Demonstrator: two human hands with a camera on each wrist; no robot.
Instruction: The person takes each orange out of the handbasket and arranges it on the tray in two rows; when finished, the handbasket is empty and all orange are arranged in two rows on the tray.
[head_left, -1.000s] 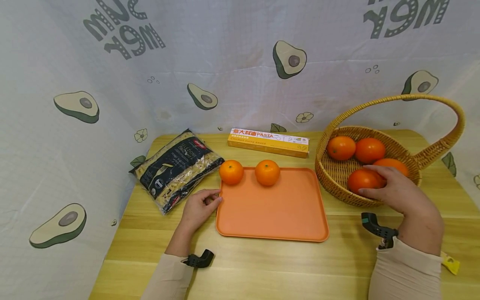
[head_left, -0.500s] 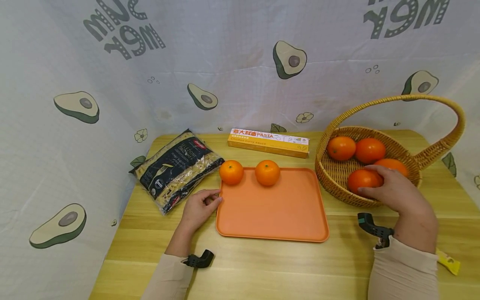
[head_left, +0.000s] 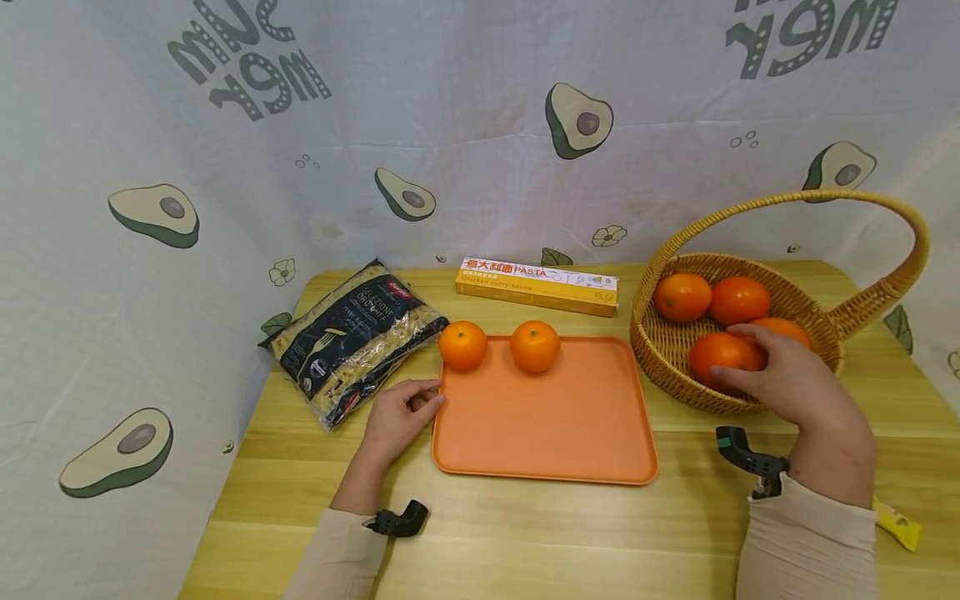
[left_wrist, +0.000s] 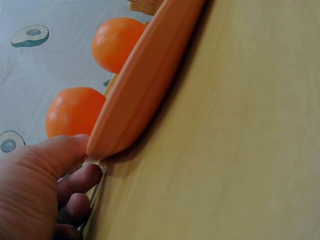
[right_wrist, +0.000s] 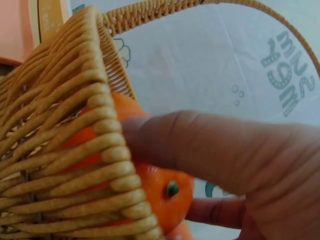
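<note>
At the left edge of the orange tray (head_left: 544,417), my left hand (head_left: 399,421) holds the rim, thumb on it and fingers curled beside it. Two oranges sit at the tray's far side, one orange (head_left: 462,345) in the corner and another orange (head_left: 535,346) to its right. My right hand (head_left: 787,375) reaches over the near rim of the wicker basket (head_left: 678,385) and grips an orange (head_left: 720,357) between thumb and fingers. In the right wrist view the thumb lies across that orange (right_wrist: 167,200), whose green stem shows; the basket's weave partly hides it.
Other oranges (head_left: 740,300) lie in the basket, under its tall arched handle (head_left: 795,197). A pasta box (head_left: 537,286) lies behind the tray. A dark bag of pasta (head_left: 352,337) is at the left, and a yellow wrapper (head_left: 897,525) lies by the right sleeve.
My right hand has shifted slightly left, and the orange it grips has moved a little left and up within the basket. My left hand and the tray have stayed put.
</note>
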